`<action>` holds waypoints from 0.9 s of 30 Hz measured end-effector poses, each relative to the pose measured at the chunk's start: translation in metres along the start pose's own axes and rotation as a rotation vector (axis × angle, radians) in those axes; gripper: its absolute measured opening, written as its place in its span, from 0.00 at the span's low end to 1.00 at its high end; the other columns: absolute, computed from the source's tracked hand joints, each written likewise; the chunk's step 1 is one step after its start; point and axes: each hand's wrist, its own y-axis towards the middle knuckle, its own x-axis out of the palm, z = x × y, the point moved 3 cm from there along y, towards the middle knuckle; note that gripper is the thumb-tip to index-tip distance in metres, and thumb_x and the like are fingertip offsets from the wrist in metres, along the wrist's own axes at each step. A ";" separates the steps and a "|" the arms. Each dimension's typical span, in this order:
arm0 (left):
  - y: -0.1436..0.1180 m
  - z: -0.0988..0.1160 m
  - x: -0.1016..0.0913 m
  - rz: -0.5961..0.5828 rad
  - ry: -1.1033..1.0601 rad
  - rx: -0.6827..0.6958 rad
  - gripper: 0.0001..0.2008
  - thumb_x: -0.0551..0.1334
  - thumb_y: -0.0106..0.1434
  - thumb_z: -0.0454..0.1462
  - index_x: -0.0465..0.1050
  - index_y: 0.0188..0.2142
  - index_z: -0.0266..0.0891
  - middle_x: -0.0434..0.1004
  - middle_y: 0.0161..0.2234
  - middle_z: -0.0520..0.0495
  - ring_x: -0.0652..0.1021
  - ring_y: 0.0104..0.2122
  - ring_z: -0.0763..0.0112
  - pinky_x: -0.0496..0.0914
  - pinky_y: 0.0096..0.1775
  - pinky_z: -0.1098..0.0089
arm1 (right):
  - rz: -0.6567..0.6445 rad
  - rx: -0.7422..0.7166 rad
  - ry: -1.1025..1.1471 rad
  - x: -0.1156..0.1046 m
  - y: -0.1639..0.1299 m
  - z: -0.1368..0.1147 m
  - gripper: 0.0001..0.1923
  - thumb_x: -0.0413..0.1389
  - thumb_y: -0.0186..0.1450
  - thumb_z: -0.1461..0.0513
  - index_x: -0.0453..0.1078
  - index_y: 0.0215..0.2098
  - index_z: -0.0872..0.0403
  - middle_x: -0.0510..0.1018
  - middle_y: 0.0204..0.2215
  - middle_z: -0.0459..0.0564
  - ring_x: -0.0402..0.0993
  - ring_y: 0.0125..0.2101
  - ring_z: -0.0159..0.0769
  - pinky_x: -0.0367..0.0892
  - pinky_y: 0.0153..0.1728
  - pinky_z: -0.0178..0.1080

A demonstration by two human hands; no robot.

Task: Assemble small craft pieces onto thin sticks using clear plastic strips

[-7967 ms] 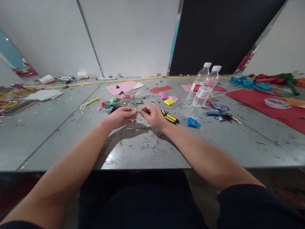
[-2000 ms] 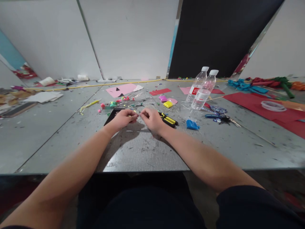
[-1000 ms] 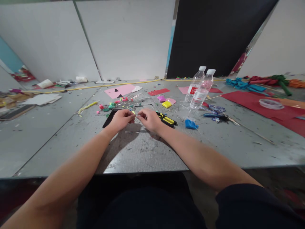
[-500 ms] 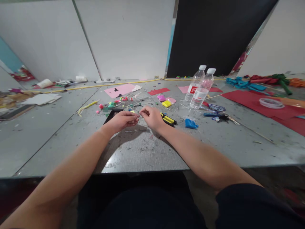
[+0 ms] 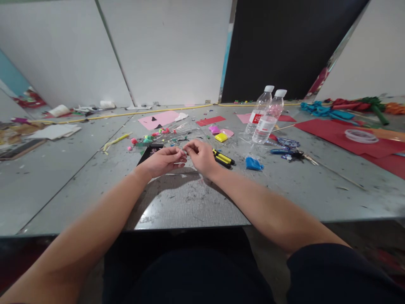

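First, at the near side, a dark sleeve [image 5: 316,270] covers the upper right arm; both forearms extend over the near edge of the grey table [image 5: 196,207]. A thin rod [image 5: 172,174] lies on the tabletop, on the near side of the hands. The left hand [image 5: 164,161] and right hand [image 5: 201,156] meet above the table, thumbs and forefingers pinched on a small piece [image 5: 183,153]. This piece is located between the fingertips; it is too small to identify. Just beside the right hand lies a yellow-and-black tool [image 5: 224,158], followed rightward by a blue packet [image 5: 254,164] and blue-handled pliers [image 5: 286,153]. A flat black object [image 5: 148,153] is partly covered by the left hand. Beyond it are coloured pompoms [image 5: 148,138]. Farther out, a yellow packet [image 5: 221,137] adjoins a magenta packet [image 5: 214,130]. Two clear bottles [image 5: 267,124] stand upright at right. A yellow cable [image 5: 126,113] runs along the far side.
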 end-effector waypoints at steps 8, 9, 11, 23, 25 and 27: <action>0.003 0.005 -0.003 0.166 0.088 0.168 0.17 0.80 0.41 0.36 0.77 0.29 0.37 0.79 0.27 0.52 0.79 0.30 0.74 0.74 0.40 0.69 | 0.064 -0.025 -0.010 -0.003 -0.001 -0.005 0.15 0.56 0.68 0.50 0.70 0.32 0.53 0.74 0.23 0.44 0.67 0.24 0.31 0.62 0.28 0.35; 0.003 0.006 -0.003 0.182 0.118 0.192 0.17 0.80 0.41 0.37 0.77 0.28 0.37 0.79 0.27 0.52 0.78 0.30 0.74 0.73 0.40 0.69 | 0.069 -0.027 -0.010 -0.003 -0.001 -0.006 0.15 0.56 0.68 0.51 0.70 0.32 0.52 0.73 0.22 0.44 0.67 0.23 0.31 0.62 0.27 0.35; 0.003 0.008 -0.002 0.214 0.202 0.237 0.17 0.80 0.42 0.39 0.77 0.27 0.37 0.78 0.27 0.52 0.77 0.30 0.74 0.72 0.38 0.69 | 0.079 -0.033 -0.004 -0.002 -0.002 -0.007 0.13 0.56 0.68 0.52 0.69 0.32 0.52 0.72 0.22 0.43 0.66 0.23 0.31 0.61 0.27 0.35; 0.000 0.009 0.005 0.285 0.199 0.222 0.17 0.77 0.44 0.39 0.78 0.32 0.38 0.80 0.32 0.49 0.78 0.33 0.71 0.73 0.43 0.64 | 0.124 -0.053 -0.179 -0.005 -0.002 -0.010 0.11 0.54 0.69 0.56 0.65 0.30 0.52 0.65 0.18 0.39 0.59 0.20 0.28 0.55 0.26 0.35; -0.001 0.010 0.006 0.289 0.220 0.212 0.16 0.76 0.45 0.40 0.77 0.33 0.38 0.79 0.31 0.50 0.78 0.33 0.71 0.73 0.42 0.64 | 0.127 -0.075 -0.186 -0.006 -0.002 -0.010 0.11 0.53 0.69 0.56 0.65 0.30 0.52 0.64 0.18 0.39 0.58 0.20 0.29 0.55 0.26 0.35; -0.001 0.010 0.007 0.309 0.279 0.218 0.17 0.77 0.44 0.40 0.77 0.32 0.38 0.77 0.29 0.51 0.77 0.30 0.72 0.72 0.39 0.66 | 0.119 -0.102 -0.192 -0.005 -0.002 -0.011 0.11 0.53 0.69 0.56 0.64 0.29 0.51 0.64 0.18 0.40 0.58 0.20 0.30 0.55 0.26 0.36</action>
